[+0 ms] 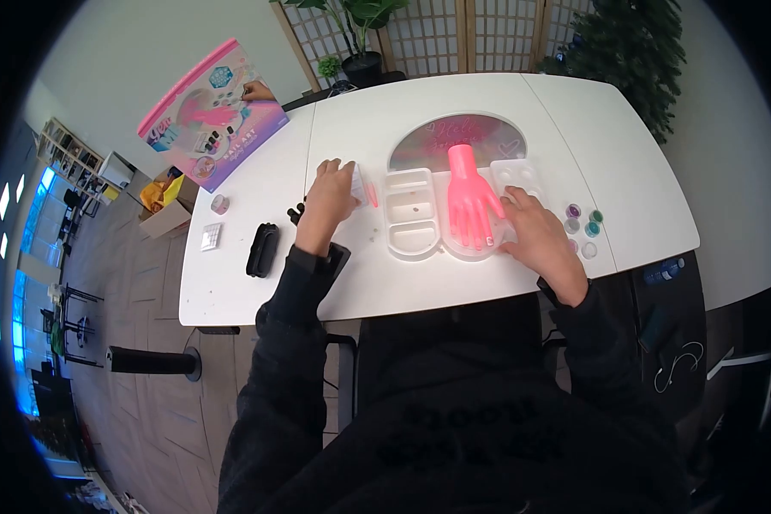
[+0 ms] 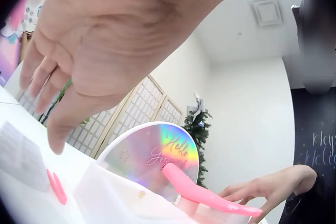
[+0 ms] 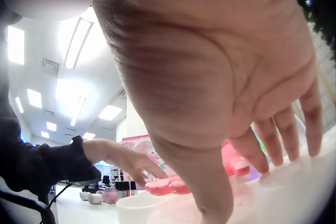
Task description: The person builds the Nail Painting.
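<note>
My left hand [image 1: 328,199] is held over the table with loosely bent fingers, nothing visible in its grasp. Close to its fingertips lie a whitish packet [image 1: 357,183] and a slim pink two-pronged tool [image 2: 56,186] like tweezers. My right hand [image 1: 540,236] reaches the right side of the white tray [image 1: 413,224], fingers spread and fairly straight at its edge. Between the hands, a pink model hand [image 1: 469,199] lies palm-down on the tray, fingers toward me. Behind it stands a half-round mirror [image 1: 420,141] with lettering.
Several small glitter pots [image 1: 573,211] sit to the right of the tray. Leftward are black-capped bottles [image 3: 124,187], a black open case [image 1: 263,250], a small pink jar [image 1: 220,204] and a white pack [image 1: 211,236]. A nail art box [image 1: 218,120] stands at the back left.
</note>
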`<state>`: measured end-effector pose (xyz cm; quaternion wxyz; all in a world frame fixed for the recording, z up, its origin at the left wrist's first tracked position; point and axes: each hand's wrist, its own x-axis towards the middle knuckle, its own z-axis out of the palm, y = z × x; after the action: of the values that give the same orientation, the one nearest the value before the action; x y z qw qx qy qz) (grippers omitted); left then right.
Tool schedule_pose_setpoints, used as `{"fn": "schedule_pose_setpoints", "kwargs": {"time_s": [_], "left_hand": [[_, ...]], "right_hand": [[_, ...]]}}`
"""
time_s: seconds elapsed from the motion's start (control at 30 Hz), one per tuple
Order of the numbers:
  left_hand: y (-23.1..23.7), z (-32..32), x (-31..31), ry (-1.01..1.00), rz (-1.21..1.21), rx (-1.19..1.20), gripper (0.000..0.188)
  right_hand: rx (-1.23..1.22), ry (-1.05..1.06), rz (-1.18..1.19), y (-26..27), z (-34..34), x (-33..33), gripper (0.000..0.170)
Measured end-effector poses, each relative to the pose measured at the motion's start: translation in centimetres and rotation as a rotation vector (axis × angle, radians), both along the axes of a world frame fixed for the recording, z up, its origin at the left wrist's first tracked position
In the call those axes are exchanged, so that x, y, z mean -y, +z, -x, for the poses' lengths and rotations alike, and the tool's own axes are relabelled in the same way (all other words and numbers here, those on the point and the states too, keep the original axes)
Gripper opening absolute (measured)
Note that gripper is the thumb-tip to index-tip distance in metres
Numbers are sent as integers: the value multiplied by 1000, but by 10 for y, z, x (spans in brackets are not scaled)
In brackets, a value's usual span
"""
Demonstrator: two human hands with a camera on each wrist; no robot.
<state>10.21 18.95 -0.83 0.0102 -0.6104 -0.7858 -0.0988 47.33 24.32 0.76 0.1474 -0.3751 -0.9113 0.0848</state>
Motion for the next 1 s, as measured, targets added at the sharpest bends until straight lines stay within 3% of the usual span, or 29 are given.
{"fn": "schedule_pose_setpoints", "kwargs": {"time_s": [0.13,0.2,0.33,0.43,0.5,0.53,0.57,0.63,0.67,0.7,0.77,0.83,0.9,1.0], "left_hand": [[-2,8,-30,108,250,-89,104],[-1,16,-43,137,482,11,122],[12,12,-33,96,357,-21,124],[16,12,-29,93,264,76,128],[-1,28,-31,-14,145,192,131],[0,24,-24,-50,42,201,115],[-5,36,-27,-56,44,197,115],[-12,59,-31,-133,-188,293,93],[10,43,-20,-122,-277,337,75],[24,36,-16,-125,-274,339,75],[44,27,-10,-123,-512,481,72],[51,9,-6,-95,-537,543,67],[50,-11,-6,-294,-595,848,63],[48,-44,-7,-358,-525,652,61]], "right_hand": [[-1,2,41,6,0,-4,59],[-12,11,58,6,-3,-7,54],[-33,22,49,-2,-9,-12,56],[-50,34,33,-5,-12,-13,59],[-36,48,66,-2,-14,-12,62],[-41,41,65,-2,-14,-12,62],[-36,44,69,-2,-14,-11,62],[-33,45,70,-3,-14,-13,63],[-37,52,57,-4,-14,-14,63],[-40,60,47,-6,-15,-14,64],[-29,53,61,-3,-15,-13,64],[-19,52,71,-2,-14,-13,65],[-12,48,59,-4,-14,-13,65],[-4,43,56,-3,-14,-13,66]]}}
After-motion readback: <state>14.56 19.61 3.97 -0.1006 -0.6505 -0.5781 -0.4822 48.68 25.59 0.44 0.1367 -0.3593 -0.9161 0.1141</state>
